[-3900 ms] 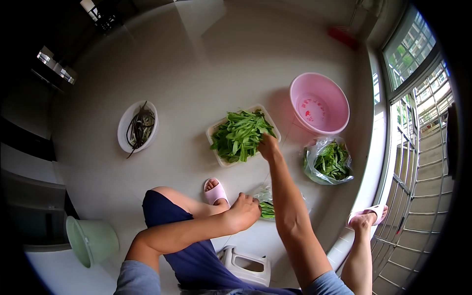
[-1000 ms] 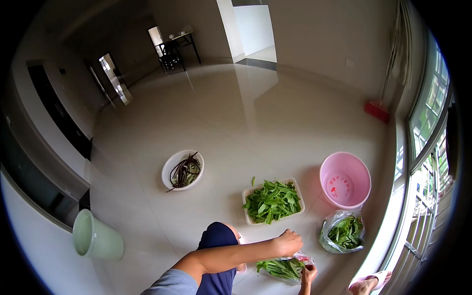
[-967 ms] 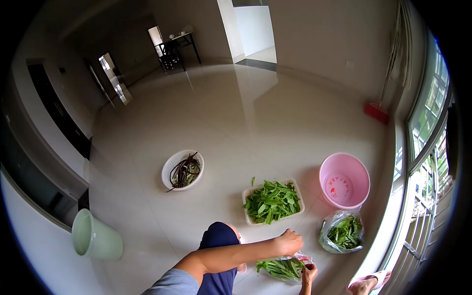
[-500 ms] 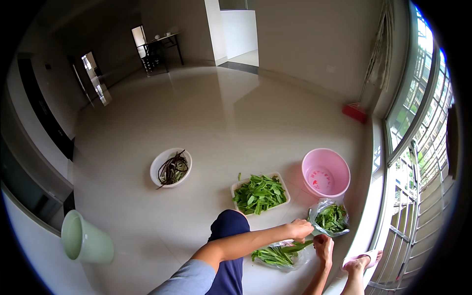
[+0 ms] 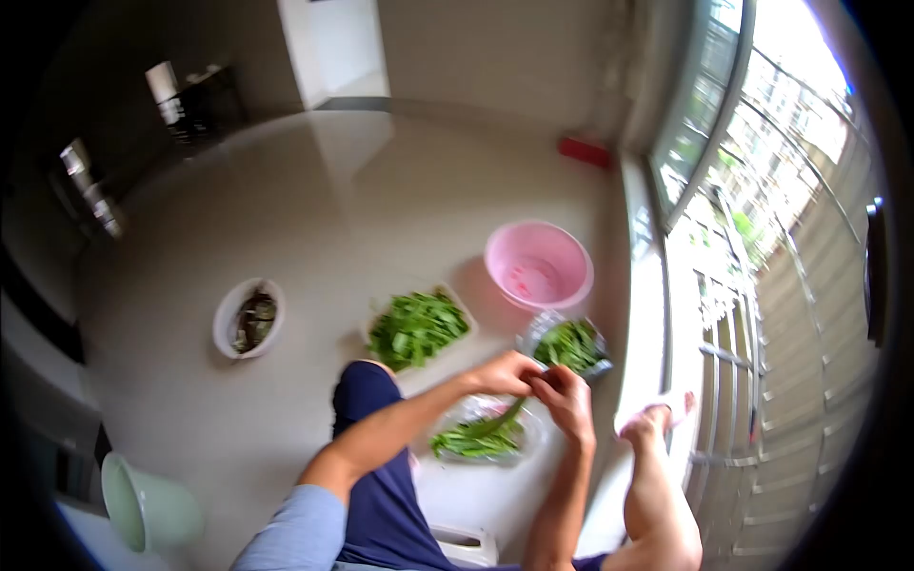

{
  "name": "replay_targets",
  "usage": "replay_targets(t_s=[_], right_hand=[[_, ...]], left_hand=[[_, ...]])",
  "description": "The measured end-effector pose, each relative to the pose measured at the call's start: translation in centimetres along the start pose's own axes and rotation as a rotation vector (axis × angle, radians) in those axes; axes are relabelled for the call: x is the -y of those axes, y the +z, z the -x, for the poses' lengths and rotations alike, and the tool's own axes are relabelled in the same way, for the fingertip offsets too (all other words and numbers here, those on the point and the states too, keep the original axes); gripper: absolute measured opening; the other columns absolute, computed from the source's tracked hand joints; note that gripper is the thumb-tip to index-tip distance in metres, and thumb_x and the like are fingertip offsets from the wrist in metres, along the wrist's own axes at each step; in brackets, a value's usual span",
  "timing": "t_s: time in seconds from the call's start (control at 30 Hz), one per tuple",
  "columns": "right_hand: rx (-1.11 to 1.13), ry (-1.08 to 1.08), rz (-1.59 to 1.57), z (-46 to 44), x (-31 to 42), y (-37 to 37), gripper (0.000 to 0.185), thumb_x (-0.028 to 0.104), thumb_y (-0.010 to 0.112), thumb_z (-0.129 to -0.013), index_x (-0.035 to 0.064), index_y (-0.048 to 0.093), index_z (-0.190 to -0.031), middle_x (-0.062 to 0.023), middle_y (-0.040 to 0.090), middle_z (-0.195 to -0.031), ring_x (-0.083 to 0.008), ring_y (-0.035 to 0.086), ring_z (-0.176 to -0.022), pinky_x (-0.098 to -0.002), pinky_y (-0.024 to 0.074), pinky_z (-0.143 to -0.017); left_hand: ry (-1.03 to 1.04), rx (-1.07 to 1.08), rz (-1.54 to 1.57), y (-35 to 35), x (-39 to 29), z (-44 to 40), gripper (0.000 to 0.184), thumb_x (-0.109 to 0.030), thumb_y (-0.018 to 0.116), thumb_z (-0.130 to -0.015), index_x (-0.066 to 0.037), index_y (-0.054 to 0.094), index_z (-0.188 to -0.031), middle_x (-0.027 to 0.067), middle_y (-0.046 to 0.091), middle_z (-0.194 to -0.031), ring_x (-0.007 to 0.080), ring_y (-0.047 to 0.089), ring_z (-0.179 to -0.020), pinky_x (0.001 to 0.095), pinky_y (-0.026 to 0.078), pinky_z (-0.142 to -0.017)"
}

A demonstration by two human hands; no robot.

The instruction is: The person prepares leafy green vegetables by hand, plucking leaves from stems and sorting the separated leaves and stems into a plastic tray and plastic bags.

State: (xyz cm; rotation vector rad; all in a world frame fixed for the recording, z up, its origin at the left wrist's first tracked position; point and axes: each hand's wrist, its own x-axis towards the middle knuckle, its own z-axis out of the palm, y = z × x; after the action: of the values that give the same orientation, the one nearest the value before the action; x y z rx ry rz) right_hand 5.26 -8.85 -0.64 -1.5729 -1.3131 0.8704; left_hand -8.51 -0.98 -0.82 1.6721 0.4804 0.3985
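The left hand and the right hand meet at the fingertips, both apparently pinching one leafy stalk near its upper end. Motion blur hides the exact grip, including which fingers bear the load. The stalk slants down over the open clear bag on the floor, and loose greens lie in the bag.

Principal risk: uneven pressure from the two hands could tear or bruise the leaf, or snap the stalk at an unintended point. A loosened pinch would probably drop it into the bag, or onto the floor if the hands are off to one side.

Secondary risk: the bag is thin and slack (its near edge lies low), so a dragging stalk could pull the plastic along or spill greens.

Clearance: the second bag sits just behind the hands, beside the pink basin. A wide elbow or wrist movement could knock it. The heaped tray lies beyond the left forearm; its topmost leaves could slide off if bumped.
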Motion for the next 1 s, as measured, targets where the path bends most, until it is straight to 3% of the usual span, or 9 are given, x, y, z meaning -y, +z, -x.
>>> replay_targets(t_s=[0.07, 0.1, 0.17, 0.2, 0.3, 0.5, 0.57, 0.83, 1.0], right_hand=[[0.03, 0.042, -0.204, 0.1, 0.3, -0.1, 0.015, 0.01, 0.056, -0.074, -0.004, 0.056, -0.079, -0.004, 0.056, -0.066, -0.0088, 0.051, -0.061, -0.0208, 0.0419, -0.054], [0.023, 0.074, -0.344, 0.1, 0.7, -0.2, 0.016, 0.009, 0.055, -0.075, -0.0042, 0.056, -0.082, -0.0041, 0.056, -0.068, -0.009, 0.052, -0.064, -0.0209, 0.0427, -0.055], [0.019, 0.104, -0.266, 0.0, 0.1, -1.2, 0.018, 0.01, 0.053, -0.076, -0.0042, 0.057, -0.087, -0.0053, 0.058, -0.072, -0.0095, 0.053, -0.068, -0.0217, 0.0439, -0.057], [-0.022, 0.079, -0.208, 0.0, -0.4, -1.5, 0.017, 0.009, 0.053, -0.074, -0.0017, 0.06, -0.086, -0.0047, 0.058, -0.07, -0.009, 0.052, -0.062, -0.0221, 0.0435, -0.057], [-0.031, 0.125, -0.254, 0.0, -0.8, -1.9, 0.016, 0.01, 0.053, -0.075, -0.0018, 0.06, -0.083, -0.0049, 0.058, -0.07, -0.0093, 0.053, -0.063, -0.0218, 0.0432, -0.058], [0.244, 0.209, -0.425, -0.2, 0.4, -0.4, 0.025, 0.017, 0.055, -0.077, -0.003, 0.054, -0.092, -0.0064, 0.058, -0.082, -0.0115, 0.054, -0.07, -0.0222, 0.0426, -0.058], [0.29, 0.238, -0.469, -0.3, 0.6, 0.0, 0.025, 0.018, 0.055, -0.077, -0.0028, 0.054, -0.09, -0.0057, 0.057, -0.078, -0.0105, 0.053, -0.069, -0.0217, 0.0417, -0.057], [0.32, 0.246, -0.597, -0.4, -0.8, 0.7, 0.016, 0.011, 0.055, -0.073, -0.0021, 0.054, -0.082, -0.0029, 0.053, -0.071, -0.0081, 0.048, -0.06, -0.0205, 0.0388, -0.054], [0.357, 0.328, -0.726, 0.4, -1.8, 0.8, 0.017, 0.014, 0.054, -0.076, -0.001, 0.053, -0.085, -0.0029, 0.053, -0.071, -0.008, 0.05, -0.061, -0.0205, 0.0412, -0.057]], left_hand=[[-0.101, -0.042, -0.048, -0.8, 0.7, 0.2, 0.026, -0.008, 0.06, -0.069, 0.003, 0.053, -0.091, 0.0065, 0.057, -0.078, 0.0097, 0.052, -0.07, 0.0228, 0.044, -0.062], [-0.129, -0.062, 0.142, -1.2, 1.0, 0.4, 0.024, -0.008, 0.06, -0.069, 0.002, 0.053, -0.091, 0.0062, 0.057, -0.076, 0.0097, 0.053, -0.068, 0.0233, 0.045, -0.06], [-0.211, -0.13, 0.347, -1.9, -0.1, 1.1, 0.018, -0.009, 0.06, -0.071, -0.001, 0.053, -0.086, 0.0046, 0.057, -0.075, 0.0105, 0.055, -0.064, 0.023, 0.046, -0.058], [-0.222, -0.178, 0.4, -2.2, -0.4, 1.2, 0.015, -0.009, 0.059, -0.072, -0.003, 0.054, -0.084, 0.0035, 0.057, -0.074, 0.01, 0.055, -0.063, 0.0218, 0.045, -0.057], [-0.257, -0.209, 0.507, -2.8, 0.0, 1.4, 0.018, -0.013, 0.061, -0.071, -0.003, 0.054, -0.084, 0.0024, 0.057, -0.07, 0.0078, 0.053, -0.059, 0.0193, 0.044, -0.052], [-0.277, -0.177, 0.569, -2.9, 0.4, 1.1, 0.012, -0.011, 0.061, -0.072, -0.004, 0.054, -0.078, 0.0021, 0.056, -0.069, 0.009, 0.052, -0.057, 0.0209, 0.042, -0.052], [-0.289, -0.178, 0.587, -2.8, 1.0, 0.9, 0.011, -0.011, 0.061, -0.072, -0.004, 0.054, -0.078, 0.002, 0.056, -0.069, 0.0091, 0.052, -0.056, 0.0209, 0.042, -0.052], [-0.344, -0.146, 0.562, -2.3, 1.7, 0.8, 0.013, -0.016, 0.06, -0.073, -0.004, 0.056, -0.077, 0.0004, 0.055, -0.065, 0.0069, 0.05, -0.056, 0.0193, 0.04, -0.051], [-0.371, -0.1, 0.575, -2.2, 1.4, 0.9, 0.015, -0.013, 0.059, -0.074, -0.003, 0.055, -0.085, 0.0025, 0.057, -0.076, 0.0081, 0.055, -0.065, 0.0196, 0.044, -0.058]])
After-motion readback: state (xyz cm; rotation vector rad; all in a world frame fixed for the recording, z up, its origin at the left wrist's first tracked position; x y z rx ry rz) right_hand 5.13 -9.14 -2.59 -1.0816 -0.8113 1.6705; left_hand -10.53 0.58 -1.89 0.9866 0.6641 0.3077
